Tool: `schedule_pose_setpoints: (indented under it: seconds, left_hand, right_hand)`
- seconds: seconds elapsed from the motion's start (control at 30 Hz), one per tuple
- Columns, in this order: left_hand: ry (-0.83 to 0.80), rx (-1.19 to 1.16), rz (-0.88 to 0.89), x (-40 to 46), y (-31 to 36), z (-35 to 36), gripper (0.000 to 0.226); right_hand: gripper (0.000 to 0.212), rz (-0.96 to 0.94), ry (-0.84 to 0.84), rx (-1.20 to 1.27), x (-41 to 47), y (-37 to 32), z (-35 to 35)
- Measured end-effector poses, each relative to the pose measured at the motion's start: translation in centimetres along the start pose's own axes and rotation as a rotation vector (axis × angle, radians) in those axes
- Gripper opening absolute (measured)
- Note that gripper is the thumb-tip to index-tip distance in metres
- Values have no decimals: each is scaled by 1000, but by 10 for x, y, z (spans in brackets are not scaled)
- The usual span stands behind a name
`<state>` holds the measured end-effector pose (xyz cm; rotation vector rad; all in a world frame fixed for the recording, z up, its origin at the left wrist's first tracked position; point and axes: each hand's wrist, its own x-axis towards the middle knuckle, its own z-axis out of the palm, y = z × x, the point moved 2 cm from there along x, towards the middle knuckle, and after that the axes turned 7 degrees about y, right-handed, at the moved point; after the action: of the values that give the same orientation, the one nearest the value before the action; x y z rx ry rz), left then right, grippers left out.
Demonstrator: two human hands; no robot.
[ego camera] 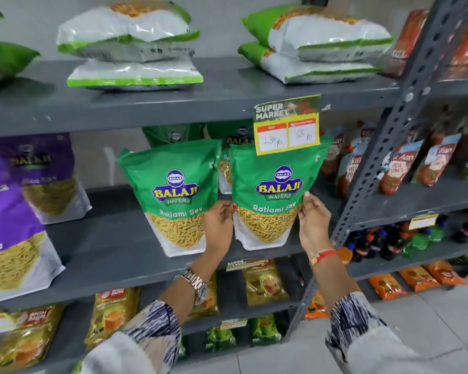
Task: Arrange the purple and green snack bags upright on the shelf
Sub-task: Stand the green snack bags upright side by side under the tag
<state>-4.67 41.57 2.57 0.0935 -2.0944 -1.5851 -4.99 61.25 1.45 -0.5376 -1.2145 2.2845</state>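
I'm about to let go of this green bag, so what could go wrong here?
The right green bag, held between left hand and right hand, stands near the shelf edge and might tip forward. It sits close beside the left green bag, so a nudge could topple that one.

Green bag between my hands (268,195): "BALAJI WAFERS", "Ratlami Sev". Green bag left of it (173,195): same "BALAJI WAFERS", "Ratlami Sev". Purple bag behind, far left (42,171): "BALAJI", blurred line ending "Sev". Nearest purple bag (8,228): only "Sev" readable. Yellow price tag on shelf edge (287,124): "SUPER MARKET", handwritten "130" and "65". Red packets right (401,171): print too blurred.
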Motion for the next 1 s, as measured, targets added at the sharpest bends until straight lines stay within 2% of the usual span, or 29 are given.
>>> schedule_pose_setpoints:
  seconds: [0.33, 0.57, 0.7, 0.8, 1.0]
  left_hand:
    - [85, 94, 20, 8, -21, 16, 22]
    - [82, -40, 13, 9, -20, 16, 25]
    - [62, -129, -8, 13, -14, 22, 26]
    - [108, -72, 32, 17, -14, 26, 21]
    - [167, -10, -7, 23, -12, 30, 18]
  right_hand:
    - [19, 0, -85, -77, 33, 29, 8]
    - [18, -8, -92, -128, 37, 32, 6]
    - [18, 1, -76, -176, 39, 32, 4]
    - [16, -19, -64, -207, 38, 29, 6]
    - [21, -41, 1, -239, 39, 26, 4]
